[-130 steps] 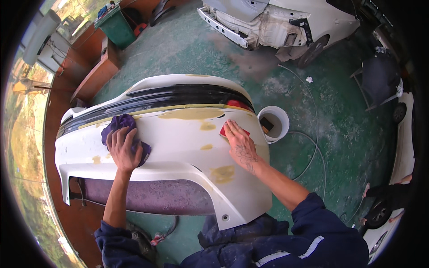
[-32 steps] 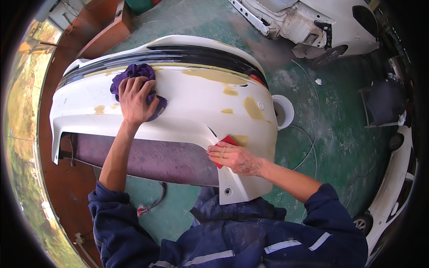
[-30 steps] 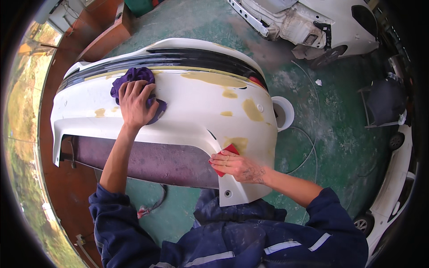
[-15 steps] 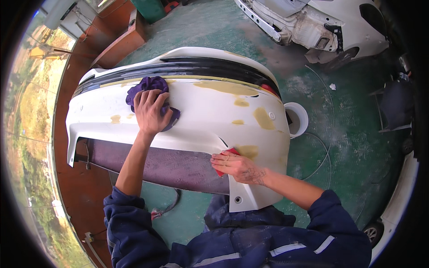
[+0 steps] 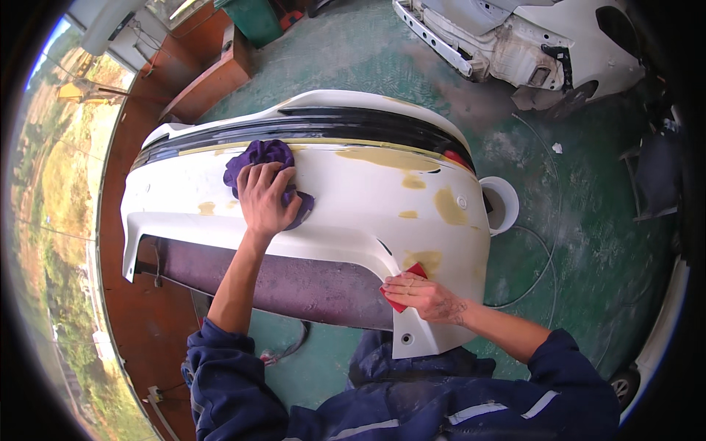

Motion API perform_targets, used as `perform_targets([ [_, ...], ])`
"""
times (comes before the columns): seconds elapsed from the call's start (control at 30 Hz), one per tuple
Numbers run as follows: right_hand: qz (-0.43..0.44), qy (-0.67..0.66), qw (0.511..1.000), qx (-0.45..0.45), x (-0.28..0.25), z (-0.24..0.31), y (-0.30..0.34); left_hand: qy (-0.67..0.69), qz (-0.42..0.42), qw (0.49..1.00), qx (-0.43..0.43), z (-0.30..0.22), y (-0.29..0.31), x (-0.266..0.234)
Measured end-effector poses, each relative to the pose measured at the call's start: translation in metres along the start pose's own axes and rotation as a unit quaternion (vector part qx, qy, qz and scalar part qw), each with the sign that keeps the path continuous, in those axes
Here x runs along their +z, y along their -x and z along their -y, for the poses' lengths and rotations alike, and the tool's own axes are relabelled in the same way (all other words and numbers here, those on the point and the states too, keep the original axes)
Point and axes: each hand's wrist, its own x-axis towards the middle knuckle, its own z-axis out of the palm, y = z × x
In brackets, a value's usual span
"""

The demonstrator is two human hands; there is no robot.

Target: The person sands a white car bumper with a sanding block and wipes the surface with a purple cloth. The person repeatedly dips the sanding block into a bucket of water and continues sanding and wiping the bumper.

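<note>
A large white car bumper (image 5: 353,220) with tan filler patches (image 5: 448,206) and a black strip (image 5: 338,123) lies across in front of me. My left hand (image 5: 268,202) is closed on a crumpled purple cloth (image 5: 261,152), pressed against the bumper's upper face left of the middle. Lower down and to the right, my right hand (image 5: 426,298) presses a thin red sanding pad (image 5: 418,270) to the bumper's near edge, beside a filler patch. The fingers lie together over the pad and hide its middle.
A white bucket (image 5: 504,206) stands right of the bumper, and a thin hose (image 5: 553,257) curves over the green floor (image 5: 331,62). A stripped white car body (image 5: 515,55) is at the far right. A green bin (image 5: 251,18) stands by the low wall at the far left.
My right hand has slid the red pad to the right and slightly toward me along the bumper's edge. My left hand stays put on the cloth. The whole view has shifted slightly.
</note>
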Motion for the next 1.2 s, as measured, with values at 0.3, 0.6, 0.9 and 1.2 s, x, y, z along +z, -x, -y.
perform_targets([
  [0.3,-0.03,0.018,0.999,0.021,0.0,-0.002,-0.002,0.004,0.013,1.0,-0.006,-0.006,0.006,0.004],
  [0.6,-0.06,0.053,0.996,0.048,0.012,0.006,0.0,-0.009,0.005,0.999,-0.04,-0.01,-0.001,-0.001],
  [0.9,-0.381,0.019,0.919,0.104,-0.064,0.013,-0.067,-0.073,0.012,0.977,-0.199,-0.061,0.007,0.021],
  [1.2,-0.338,-0.131,0.907,0.216,-0.054,0.045,0.013,0.14,0.145,0.975,0.095,-0.227,0.036,0.034],
])
